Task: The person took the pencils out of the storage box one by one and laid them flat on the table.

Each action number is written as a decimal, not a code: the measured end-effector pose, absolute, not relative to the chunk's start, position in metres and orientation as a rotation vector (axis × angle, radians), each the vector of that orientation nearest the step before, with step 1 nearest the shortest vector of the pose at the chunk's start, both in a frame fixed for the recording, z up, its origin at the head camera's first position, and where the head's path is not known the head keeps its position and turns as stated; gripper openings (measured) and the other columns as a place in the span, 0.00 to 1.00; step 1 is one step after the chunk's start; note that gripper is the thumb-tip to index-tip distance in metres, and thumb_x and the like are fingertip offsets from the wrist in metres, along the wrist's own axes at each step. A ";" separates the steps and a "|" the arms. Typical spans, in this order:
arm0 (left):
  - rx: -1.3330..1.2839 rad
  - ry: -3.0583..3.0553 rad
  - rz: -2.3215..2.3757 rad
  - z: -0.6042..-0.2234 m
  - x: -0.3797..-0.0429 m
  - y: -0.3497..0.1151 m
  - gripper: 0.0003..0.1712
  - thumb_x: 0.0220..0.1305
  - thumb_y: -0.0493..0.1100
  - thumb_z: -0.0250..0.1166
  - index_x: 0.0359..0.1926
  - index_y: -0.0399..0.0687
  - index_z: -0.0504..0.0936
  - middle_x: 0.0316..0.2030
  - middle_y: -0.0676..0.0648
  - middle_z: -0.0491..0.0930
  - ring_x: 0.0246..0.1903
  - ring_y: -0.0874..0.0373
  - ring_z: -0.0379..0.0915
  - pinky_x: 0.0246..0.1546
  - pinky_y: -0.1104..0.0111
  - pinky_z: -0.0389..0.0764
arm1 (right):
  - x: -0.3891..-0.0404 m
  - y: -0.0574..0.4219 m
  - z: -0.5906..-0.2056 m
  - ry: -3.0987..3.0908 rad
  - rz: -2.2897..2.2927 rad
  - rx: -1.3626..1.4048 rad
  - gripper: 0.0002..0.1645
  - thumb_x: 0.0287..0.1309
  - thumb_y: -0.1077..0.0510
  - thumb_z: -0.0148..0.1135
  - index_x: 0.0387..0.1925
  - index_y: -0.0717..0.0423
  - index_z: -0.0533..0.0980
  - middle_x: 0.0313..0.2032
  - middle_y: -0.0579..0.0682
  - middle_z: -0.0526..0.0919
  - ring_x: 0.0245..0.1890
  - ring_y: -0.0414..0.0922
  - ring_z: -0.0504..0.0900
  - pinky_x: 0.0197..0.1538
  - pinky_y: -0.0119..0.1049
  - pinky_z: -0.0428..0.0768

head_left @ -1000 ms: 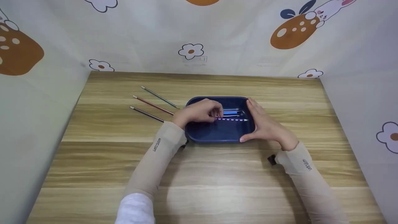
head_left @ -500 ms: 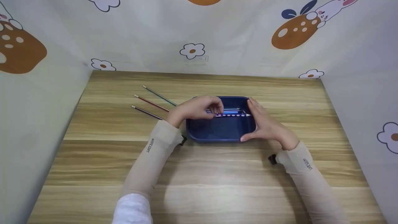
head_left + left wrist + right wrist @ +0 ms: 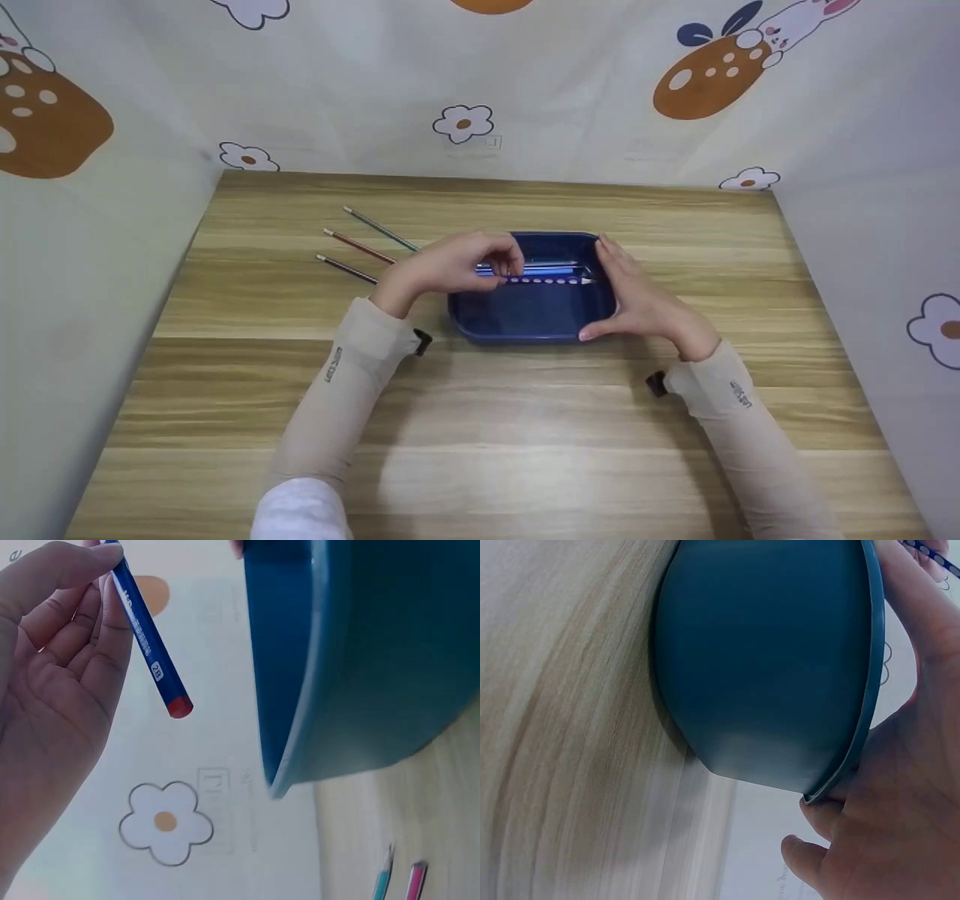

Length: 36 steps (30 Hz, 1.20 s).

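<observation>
Wood-grain surface [image 3: 517,442] carries a blue plastic tray [image 3: 525,315], whose right end your right hand [image 3: 646,307] grips, thumb and fingers spread across it. Your left hand [image 3: 450,262] has its grip pinching a white-dotted 2B pencil [image 3: 542,280] over the tray; the long axis runs left to right, sharpened tip pointing toward your right hand. Your left is nearer the three loose pencils [image 3: 360,247] lying left of the tray.

Pale glare whitens my striped light-wood worktop [image 3: 540,480] about midway between its side edges; my beige-sleeved forearms [image 3: 322,420] throw soft shadows inward.
</observation>
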<state>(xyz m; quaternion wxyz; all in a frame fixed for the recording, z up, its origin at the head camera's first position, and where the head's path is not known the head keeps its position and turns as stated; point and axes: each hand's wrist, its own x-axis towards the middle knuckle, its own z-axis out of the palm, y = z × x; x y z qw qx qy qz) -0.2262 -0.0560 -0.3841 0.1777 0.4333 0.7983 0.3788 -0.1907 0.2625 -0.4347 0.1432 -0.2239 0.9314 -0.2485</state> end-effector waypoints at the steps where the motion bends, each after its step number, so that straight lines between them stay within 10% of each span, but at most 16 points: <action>1: 1.230 2.262 1.075 -0.383 -0.225 -0.059 0.10 0.62 0.29 0.60 0.45 0.38 0.79 0.44 0.42 0.81 0.43 0.53 0.76 0.51 0.58 0.81 | -0.191 0.263 -0.435 2.688 -0.712 -0.648 0.85 0.34 0.34 0.81 0.78 0.64 0.36 0.79 0.63 0.35 0.80 0.59 0.35 0.79 0.59 0.42; 36: 0.904 2.587 1.051 -0.407 -0.198 -0.181 0.12 0.57 0.25 0.63 0.42 0.37 0.81 0.40 0.42 0.84 0.42 0.51 0.80 0.47 0.57 0.83 | -0.191 0.263 -0.434 2.691 -0.730 -0.664 0.86 0.33 0.35 0.82 0.78 0.65 0.37 0.79 0.63 0.35 0.80 0.59 0.36 0.79 0.59 0.43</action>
